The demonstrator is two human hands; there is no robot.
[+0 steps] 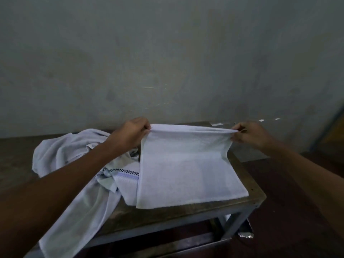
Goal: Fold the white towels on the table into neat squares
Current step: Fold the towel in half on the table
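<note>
A white towel point(186, 170) lies with its near half flat on the wooden table point(249, 185) and its far edge lifted and stretched taut. My left hand point(133, 132) pinches the far left corner. My right hand point(250, 134) pinches the far right corner. To the left sits a rumpled heap of white towels point(67, 153); one has a black checkered band point(124, 172) and one hangs over the table's front edge point(74, 220).
The table stands against a grey wall point(167, 62) on a metal frame point(236, 224). Dark red floor point(288, 211) lies to the right. A shiny object point(246, 235) sits on the floor by the frame's right leg.
</note>
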